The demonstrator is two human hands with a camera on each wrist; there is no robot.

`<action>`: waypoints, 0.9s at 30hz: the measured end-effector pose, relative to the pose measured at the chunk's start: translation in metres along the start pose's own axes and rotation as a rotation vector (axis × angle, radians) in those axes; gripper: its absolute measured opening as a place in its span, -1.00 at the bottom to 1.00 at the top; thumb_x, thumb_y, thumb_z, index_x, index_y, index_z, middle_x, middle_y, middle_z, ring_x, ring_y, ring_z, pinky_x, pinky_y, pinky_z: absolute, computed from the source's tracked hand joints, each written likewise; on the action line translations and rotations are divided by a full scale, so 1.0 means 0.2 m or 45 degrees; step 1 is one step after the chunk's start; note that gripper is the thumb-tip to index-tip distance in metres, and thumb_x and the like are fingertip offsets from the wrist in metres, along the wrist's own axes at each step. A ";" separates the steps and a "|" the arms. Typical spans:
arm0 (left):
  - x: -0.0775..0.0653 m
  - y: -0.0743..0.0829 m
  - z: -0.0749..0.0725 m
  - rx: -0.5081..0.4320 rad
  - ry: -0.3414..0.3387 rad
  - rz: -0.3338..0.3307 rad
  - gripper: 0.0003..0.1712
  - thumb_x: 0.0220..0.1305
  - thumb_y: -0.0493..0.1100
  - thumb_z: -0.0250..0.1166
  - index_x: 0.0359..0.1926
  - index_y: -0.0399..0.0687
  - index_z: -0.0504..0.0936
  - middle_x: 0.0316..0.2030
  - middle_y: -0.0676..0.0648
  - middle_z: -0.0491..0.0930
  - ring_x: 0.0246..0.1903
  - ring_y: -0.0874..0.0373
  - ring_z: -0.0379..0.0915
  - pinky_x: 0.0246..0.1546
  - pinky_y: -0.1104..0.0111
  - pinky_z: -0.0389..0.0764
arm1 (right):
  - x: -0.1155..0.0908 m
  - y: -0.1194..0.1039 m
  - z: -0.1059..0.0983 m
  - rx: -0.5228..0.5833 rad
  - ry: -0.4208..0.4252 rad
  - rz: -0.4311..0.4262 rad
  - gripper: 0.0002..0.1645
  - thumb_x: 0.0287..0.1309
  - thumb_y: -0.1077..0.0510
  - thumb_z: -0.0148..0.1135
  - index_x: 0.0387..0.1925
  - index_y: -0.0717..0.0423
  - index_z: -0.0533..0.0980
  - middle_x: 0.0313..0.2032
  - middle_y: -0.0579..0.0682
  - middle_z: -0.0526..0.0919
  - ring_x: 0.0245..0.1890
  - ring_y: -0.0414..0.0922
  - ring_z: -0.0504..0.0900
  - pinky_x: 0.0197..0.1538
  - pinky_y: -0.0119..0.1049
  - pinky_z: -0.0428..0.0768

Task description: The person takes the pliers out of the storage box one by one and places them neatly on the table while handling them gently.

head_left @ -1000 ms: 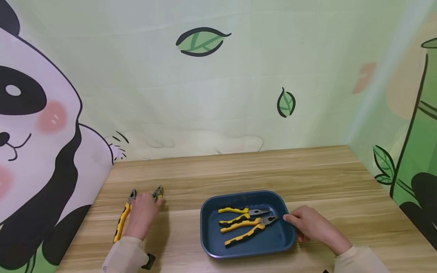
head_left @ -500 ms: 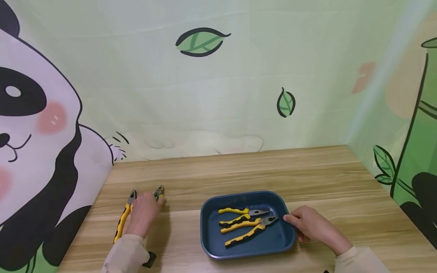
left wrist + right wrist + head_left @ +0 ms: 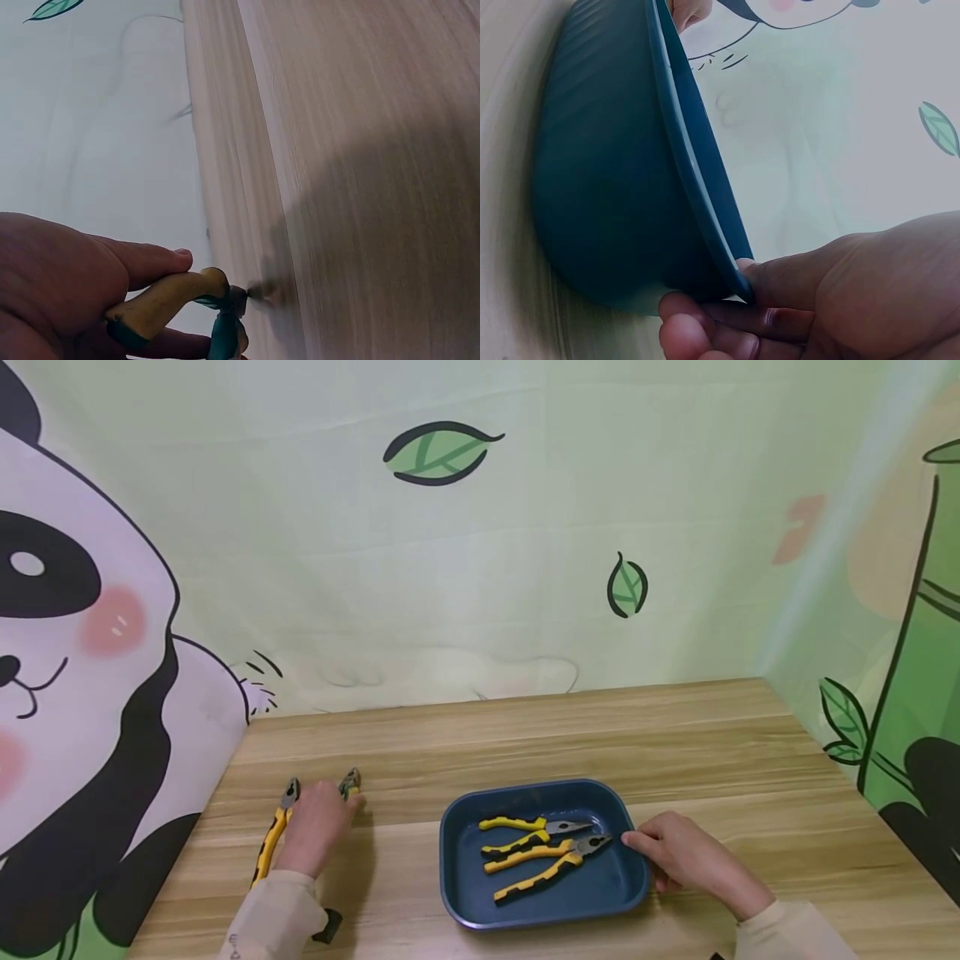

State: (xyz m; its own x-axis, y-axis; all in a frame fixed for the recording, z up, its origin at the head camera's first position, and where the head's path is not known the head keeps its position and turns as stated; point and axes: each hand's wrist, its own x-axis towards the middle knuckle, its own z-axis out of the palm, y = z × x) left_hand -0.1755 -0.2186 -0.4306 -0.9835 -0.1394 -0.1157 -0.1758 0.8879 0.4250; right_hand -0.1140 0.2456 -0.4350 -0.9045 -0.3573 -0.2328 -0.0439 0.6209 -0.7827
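Observation:
My left hand (image 3: 318, 827) is over the left part of the table and holds a pair of pliers (image 3: 350, 782) with yellow and green handles. In the left wrist view the thumb lies along one yellow handle (image 3: 161, 301), and fingers show beneath it. The head view shows only the metal head and a bit of handle past my fingers. Beside that hand lies another pair of pliers (image 3: 272, 839) with orange-yellow and black handles. My right hand (image 3: 693, 860) pinches the right rim of a blue tray (image 3: 555, 920), thumb on the rim and fingers curled under it outside.
Inside the tray lie long-nose pliers (image 3: 567, 827) and orange-handled pliers (image 3: 540, 881), jaws toward the right. The wood-grain table (image 3: 525, 735) ends at a printed cloth backdrop (image 3: 540, 527) behind, with more printed cloth at both sides.
Both hands stay nearly where they were. The left hand keeps its hold on the pliers and the right its pinch on the tray rim; the tray has not moved.

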 end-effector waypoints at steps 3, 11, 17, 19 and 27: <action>0.01 -0.01 0.00 -0.004 -0.010 0.018 -0.42 0.50 -0.04 0.25 -0.70 -0.07 0.33 -0.71 0.03 0.25 -0.71 0.21 0.21 -0.68 0.38 0.27 | 0.00 0.00 0.00 -0.001 0.001 0.003 -0.52 0.54 0.12 0.10 -0.59 0.14 0.55 -0.77 -0.13 0.46 -0.76 -0.23 0.42 -0.61 -0.38 0.35; 0.01 -0.03 0.00 -0.004 -0.033 0.014 -0.43 0.51 -0.02 0.22 -0.68 -0.06 0.33 -0.70 0.03 0.27 -0.69 0.18 0.24 -0.65 0.36 0.28 | 0.00 0.00 0.00 -0.011 0.006 0.003 -0.51 0.54 0.12 0.11 -0.60 0.14 0.54 -0.77 -0.12 0.47 -0.76 -0.22 0.42 -0.61 -0.36 0.39; 0.02 -0.05 0.02 -0.007 -0.040 -0.012 -0.43 0.51 0.00 0.22 -0.66 -0.06 0.33 -0.67 0.00 0.29 -0.67 0.16 0.26 -0.64 0.35 0.29 | 0.00 0.00 0.00 0.000 0.008 -0.007 -0.52 0.54 0.12 0.11 -0.59 0.15 0.55 -0.76 -0.10 0.47 -0.76 -0.21 0.42 -0.61 -0.34 0.40; 0.02 -0.05 0.02 -0.014 -0.055 -0.031 -0.43 0.52 0.00 0.20 -0.67 -0.06 0.33 -0.68 0.02 0.28 -0.69 0.19 0.23 -0.66 0.37 0.27 | 0.00 0.00 0.00 -0.001 0.007 -0.008 -0.52 0.54 0.12 0.11 -0.59 0.15 0.55 -0.76 -0.10 0.47 -0.76 -0.21 0.42 -0.61 -0.34 0.40; 0.01 -0.05 0.03 0.000 -0.063 -0.026 -0.46 0.53 -0.04 0.18 -0.65 -0.08 0.35 -0.66 -0.02 0.31 -0.68 0.18 0.26 -0.66 0.38 0.29 | 0.00 0.00 0.00 0.009 -0.002 -0.006 -0.51 0.54 0.12 0.10 -0.59 0.16 0.55 -0.76 -0.11 0.47 -0.76 -0.22 0.42 -0.61 -0.34 0.41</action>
State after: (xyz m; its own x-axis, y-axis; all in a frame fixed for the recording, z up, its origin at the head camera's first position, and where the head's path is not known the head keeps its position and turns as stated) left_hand -0.1756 -0.2255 -0.4404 -0.9764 -0.1355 -0.1684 -0.1956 0.8852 0.4221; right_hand -0.1129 0.2457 -0.4353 -0.9035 -0.3616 -0.2302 -0.0451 0.6142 -0.7878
